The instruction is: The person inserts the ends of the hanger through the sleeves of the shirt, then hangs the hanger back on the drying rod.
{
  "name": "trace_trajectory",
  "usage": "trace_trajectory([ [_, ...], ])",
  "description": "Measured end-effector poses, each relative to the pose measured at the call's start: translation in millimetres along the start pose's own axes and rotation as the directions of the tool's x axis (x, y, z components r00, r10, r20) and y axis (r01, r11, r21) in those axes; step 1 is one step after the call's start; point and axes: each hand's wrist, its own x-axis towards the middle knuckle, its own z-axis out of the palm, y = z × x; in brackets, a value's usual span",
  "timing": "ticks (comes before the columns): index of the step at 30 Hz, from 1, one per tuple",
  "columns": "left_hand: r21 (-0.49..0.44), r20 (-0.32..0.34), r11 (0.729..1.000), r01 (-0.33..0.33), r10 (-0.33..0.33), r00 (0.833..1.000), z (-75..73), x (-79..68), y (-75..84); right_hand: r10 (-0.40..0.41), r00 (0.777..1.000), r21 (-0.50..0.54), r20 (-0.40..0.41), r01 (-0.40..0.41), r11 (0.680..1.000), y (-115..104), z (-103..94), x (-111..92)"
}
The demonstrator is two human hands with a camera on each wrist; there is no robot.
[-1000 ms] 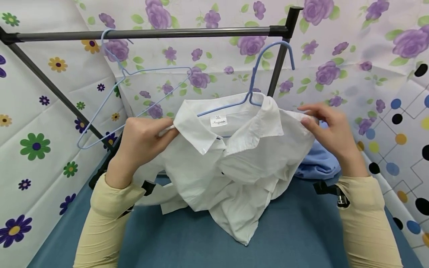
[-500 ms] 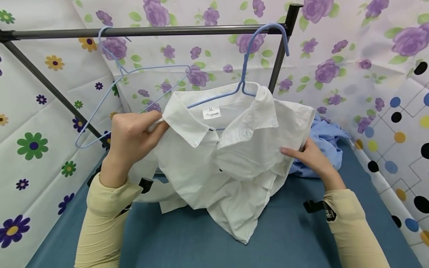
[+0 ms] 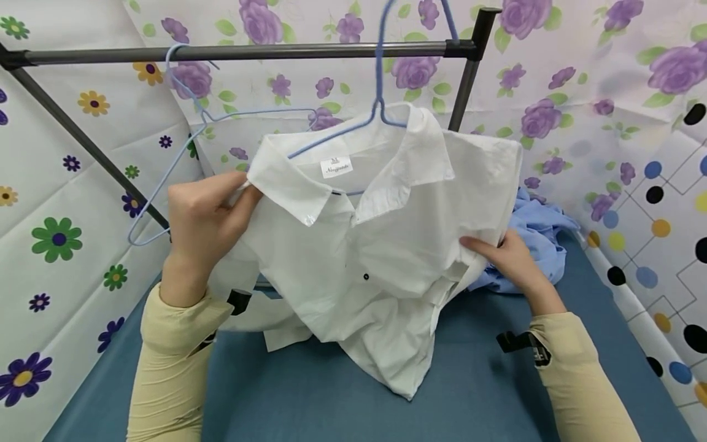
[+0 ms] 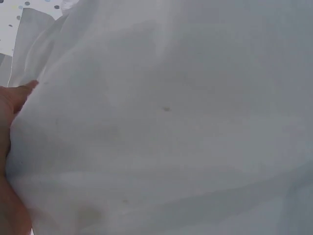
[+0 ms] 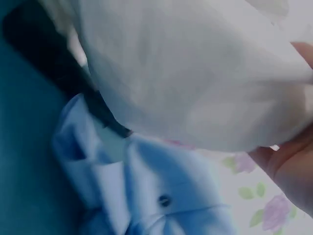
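Observation:
A white collared shirt (image 3: 397, 233) with a small neck label hangs spread on a blue wire hanger (image 3: 378, 67). The hanger's hook stands up out of the collar, and the top of its curve is cut off by the head view's upper edge. With thumb and fingers my left hand (image 3: 207, 227) pinches the shirt at the shoulder beside the collar. My right hand (image 3: 510, 258) grips the shirt's right side lower down, thumb in front and the other fingers mostly hidden behind the cloth. White fabric (image 4: 166, 137) fills most of the left wrist view.
A dark metal rail (image 3: 276, 53) crosses behind the shirt, overlapped by the hook. An unused blue hanger (image 3: 166, 178) hangs from it at the left. Crumpled blue cloth with a button (image 5: 166, 186) lies on the blue-green table surface (image 3: 469, 393) at the right. Floral sheets surround the area.
The shirt and its hanger have risen and shifted left. My right hand has moved from the shoulder down to the shirt's side; my left hand has kept its pinch, moving slightly left and up.

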Motion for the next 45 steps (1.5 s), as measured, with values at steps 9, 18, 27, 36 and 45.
trace_trajectory([
  [9,-0.002,-0.260,0.985,0.171,-0.165,0.951,-15.9,16.6,1.4,-0.248,0.928,0.036,-0.278,0.268,0.963,-57.2,-6.9,4.6],
  [18,0.107,-0.371,0.959,0.264,-0.208,0.905,-44.2,22.0,6.5,-0.389,0.896,0.263,-0.214,0.436,0.860,-94.5,18.2,21.8],
  [27,0.160,-0.378,0.947,0.277,-0.201,0.904,-56.5,10.9,5.2,-0.434,0.896,0.195,-0.088,0.443,0.875,-116.9,52.6,28.6],
  [36,0.113,-0.304,0.952,0.286,-0.241,0.922,-41.5,-4.3,-9.6,-0.412,0.910,0.070,-0.031,0.414,0.908,-114.9,72.7,39.7],
  [45,0.169,-0.185,0.950,0.261,-0.230,0.955,-21.5,-5.0,-6.5,-0.315,0.947,0.065,-0.064,0.319,0.945,-79.9,80.5,73.4],
])
